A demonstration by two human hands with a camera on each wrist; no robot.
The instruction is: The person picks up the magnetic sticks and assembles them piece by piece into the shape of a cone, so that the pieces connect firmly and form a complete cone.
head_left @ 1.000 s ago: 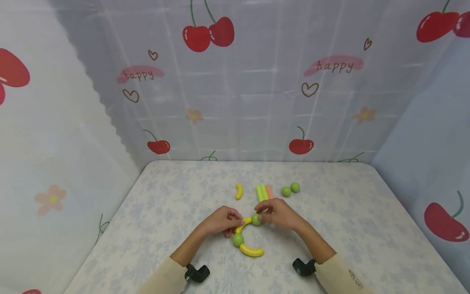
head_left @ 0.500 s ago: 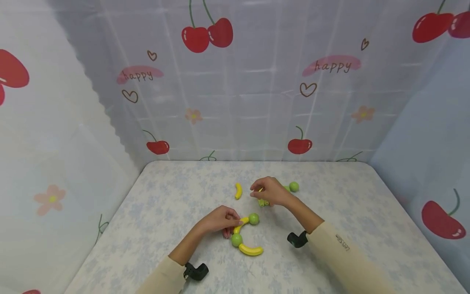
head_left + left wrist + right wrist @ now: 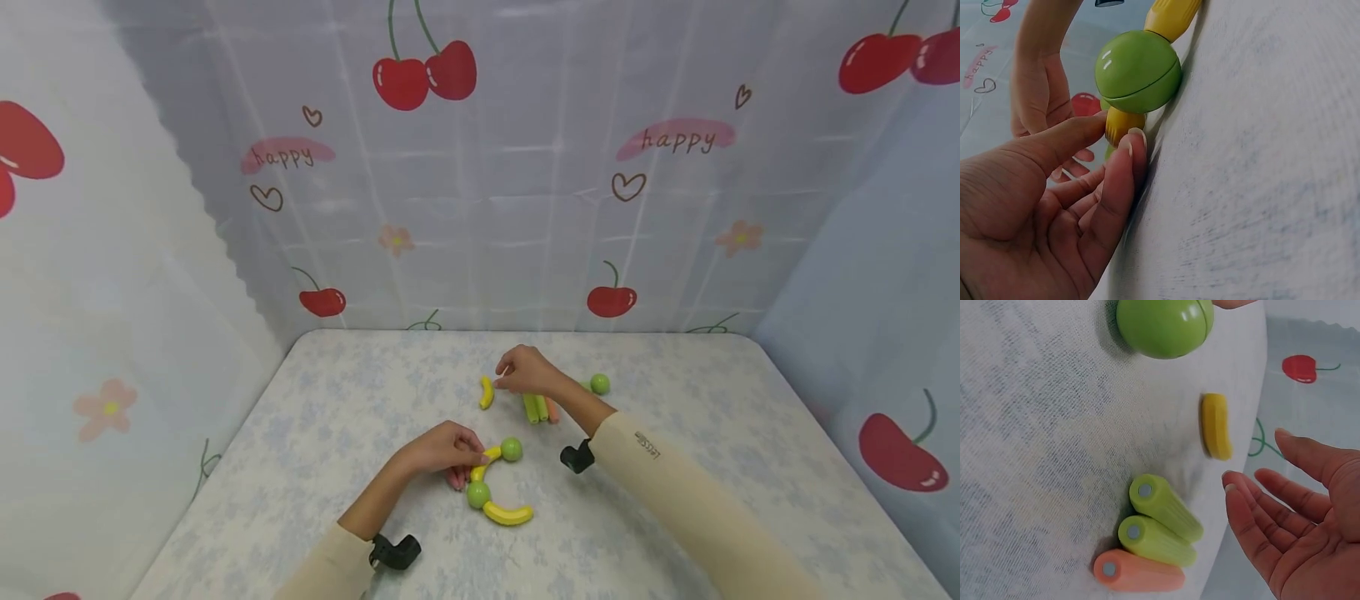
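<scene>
Head view: pale mottled counter [image 3: 292,467]; behind it, a curtain [image 3: 487,175] printed with cherries, flowers and hearts. Your left hand [image 3: 445,447] pinches the upper banana [image 3: 480,467] between thumb and fingers, in an arc with the upper ball [image 3: 512,450], lower ball [image 3: 478,495] and lower banana [image 3: 507,514]. Your right hand [image 3: 527,371], at the left's 1 o'clock, holds nothing, fingers parted, loosely bent; loose banana [image 3: 487,392] just beside, at its 8 o'clock. Three sticks [image 3: 542,408] at 5. Curtain reads "happy" twice; right sleeve [image 3: 682,492] lettering too small to read surely.
</scene>
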